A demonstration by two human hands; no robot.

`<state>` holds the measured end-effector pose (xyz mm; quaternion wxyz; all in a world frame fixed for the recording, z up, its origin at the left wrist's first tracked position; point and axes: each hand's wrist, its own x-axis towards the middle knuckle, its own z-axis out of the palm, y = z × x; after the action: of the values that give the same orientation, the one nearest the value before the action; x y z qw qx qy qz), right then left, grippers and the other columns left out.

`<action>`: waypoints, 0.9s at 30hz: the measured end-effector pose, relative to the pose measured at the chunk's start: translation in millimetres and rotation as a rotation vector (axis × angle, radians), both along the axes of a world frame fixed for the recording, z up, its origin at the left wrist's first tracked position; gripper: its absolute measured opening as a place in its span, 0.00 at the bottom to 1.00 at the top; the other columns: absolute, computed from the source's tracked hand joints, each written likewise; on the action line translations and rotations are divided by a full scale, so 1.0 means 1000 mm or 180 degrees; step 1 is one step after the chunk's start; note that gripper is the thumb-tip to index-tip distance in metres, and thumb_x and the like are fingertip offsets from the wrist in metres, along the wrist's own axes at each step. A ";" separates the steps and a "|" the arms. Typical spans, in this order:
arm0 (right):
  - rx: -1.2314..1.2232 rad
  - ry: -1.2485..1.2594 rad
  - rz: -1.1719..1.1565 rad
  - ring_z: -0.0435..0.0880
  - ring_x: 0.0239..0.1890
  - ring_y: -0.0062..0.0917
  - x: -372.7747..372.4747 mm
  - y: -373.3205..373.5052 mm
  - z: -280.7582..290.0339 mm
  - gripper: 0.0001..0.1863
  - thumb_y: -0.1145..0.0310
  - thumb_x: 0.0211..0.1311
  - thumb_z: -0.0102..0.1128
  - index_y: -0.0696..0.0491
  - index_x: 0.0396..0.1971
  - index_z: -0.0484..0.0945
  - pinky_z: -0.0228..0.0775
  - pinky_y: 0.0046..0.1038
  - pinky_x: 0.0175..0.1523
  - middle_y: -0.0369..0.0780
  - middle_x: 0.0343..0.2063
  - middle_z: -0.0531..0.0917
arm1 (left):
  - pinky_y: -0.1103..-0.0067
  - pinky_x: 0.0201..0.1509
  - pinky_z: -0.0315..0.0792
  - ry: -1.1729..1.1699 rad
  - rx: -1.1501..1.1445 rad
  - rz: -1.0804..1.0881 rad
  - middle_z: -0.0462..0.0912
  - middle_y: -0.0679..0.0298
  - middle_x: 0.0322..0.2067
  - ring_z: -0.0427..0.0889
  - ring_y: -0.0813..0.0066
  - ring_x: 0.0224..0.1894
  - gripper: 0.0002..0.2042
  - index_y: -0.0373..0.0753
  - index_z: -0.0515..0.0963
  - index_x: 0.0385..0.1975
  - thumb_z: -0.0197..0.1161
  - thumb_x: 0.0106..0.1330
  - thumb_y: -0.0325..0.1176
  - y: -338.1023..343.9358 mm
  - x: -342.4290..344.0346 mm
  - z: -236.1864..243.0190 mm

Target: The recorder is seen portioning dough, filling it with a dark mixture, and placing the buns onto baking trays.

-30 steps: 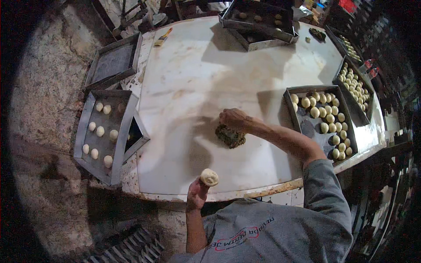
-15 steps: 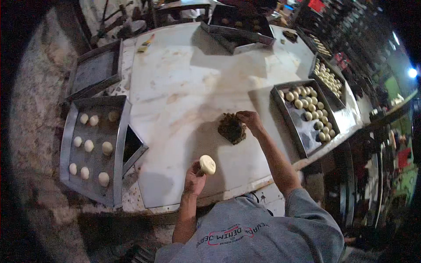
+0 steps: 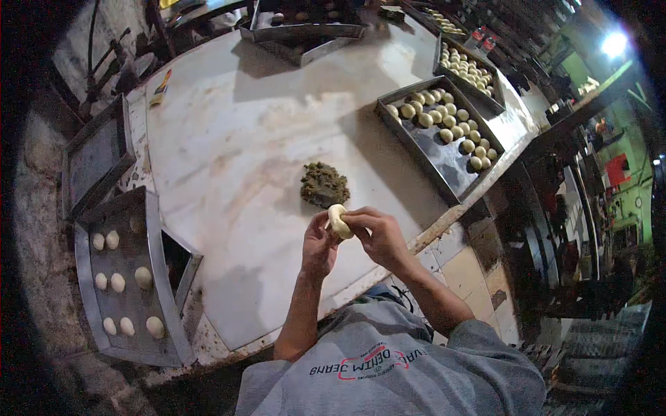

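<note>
Pale dough piece at frame centre, just below the dark mound. Left hand and right hand together, both gripping it. Probably light, soft, easily torn, maybe tacky; best cupped underneath, edge pinched gently.

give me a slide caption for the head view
Left hand and right hand hold a dough ball near a dark mound, trays on both sides.

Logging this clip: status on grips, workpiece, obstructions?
Left grip, right grip: both on pale dough piece. Dark mound on table just beyond. No obstruction seen.
</note>
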<state>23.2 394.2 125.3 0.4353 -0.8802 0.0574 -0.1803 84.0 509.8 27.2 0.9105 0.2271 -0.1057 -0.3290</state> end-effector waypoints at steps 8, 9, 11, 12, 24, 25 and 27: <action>-0.0374 0.0214 -0.0540 0.78 0.29 0.36 -0.024 -0.070 0.017 0.12 0.74 0.40 0.64 0.56 0.29 0.75 0.69 0.31 0.35 0.42 0.25 0.79 | 0.72 0.55 0.66 -0.0342 0.0532 -0.0868 0.72 0.58 0.47 0.70 0.69 0.51 0.24 0.31 0.64 0.50 0.62 0.53 0.30 -0.042 -0.023 0.026; -0.0134 0.0556 -0.0260 0.78 0.29 0.36 -0.029 -0.087 0.004 0.12 0.73 0.41 0.64 0.56 0.29 0.75 0.69 0.31 0.35 0.43 0.24 0.78 | 0.72 0.55 0.66 -0.0537 0.0557 -0.0781 0.72 0.58 0.47 0.70 0.69 0.51 0.23 0.31 0.64 0.49 0.60 0.53 0.29 -0.054 -0.026 0.029; 0.0625 0.0636 -0.0058 0.78 0.29 0.35 -0.038 -0.106 -0.022 0.13 0.71 0.43 0.64 0.57 0.31 0.75 0.70 0.28 0.36 0.44 0.22 0.78 | 0.72 0.52 0.69 -0.0784 0.0853 -0.0297 0.72 0.58 0.42 0.74 0.68 0.45 0.19 0.32 0.64 0.46 0.54 0.53 0.28 -0.079 -0.038 0.027; 0.0634 0.0612 -0.0022 0.78 0.29 0.35 -0.045 -0.112 -0.029 0.13 0.71 0.43 0.64 0.57 0.31 0.75 0.70 0.28 0.36 0.44 0.22 0.78 | 0.72 0.52 0.69 -0.0806 0.0871 -0.0262 0.72 0.58 0.42 0.74 0.68 0.45 0.19 0.32 0.64 0.46 0.54 0.53 0.28 -0.094 -0.045 0.024; 0.0266 -0.0246 -0.0019 0.77 0.30 0.25 -0.086 -0.187 -0.028 0.13 0.81 0.39 0.64 0.58 0.29 0.73 0.69 0.22 0.34 0.39 0.27 0.75 | 0.82 0.43 0.69 -0.0514 0.2046 -0.0061 0.74 0.63 0.35 0.72 0.80 0.36 0.13 0.34 0.71 0.42 0.43 0.59 0.23 -0.168 -0.088 0.053; 0.0725 -0.0194 0.0004 0.76 0.30 0.21 -0.083 -0.190 -0.031 0.12 0.81 0.40 0.64 0.58 0.27 0.72 0.68 0.20 0.33 0.37 0.25 0.74 | 0.81 0.44 0.69 -0.0636 0.2143 -0.0191 0.74 0.62 0.36 0.73 0.78 0.37 0.14 0.33 0.70 0.42 0.42 0.59 0.25 -0.169 -0.089 0.057; 0.1178 -0.0051 -0.0087 0.73 0.28 0.14 -0.083 -0.190 -0.036 0.10 0.79 0.42 0.64 0.59 0.25 0.73 0.66 0.16 0.31 0.33 0.22 0.74 | 0.80 0.47 0.68 -0.0789 0.2105 -0.0345 0.75 0.60 0.39 0.74 0.75 0.41 0.17 0.30 0.68 0.46 0.41 0.58 0.28 -0.165 -0.091 0.055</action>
<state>-59.7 203.9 89.0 0.5877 -0.7828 0.0981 -0.1796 -6.5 344.7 82.6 0.7493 0.5417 -0.1150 -0.3632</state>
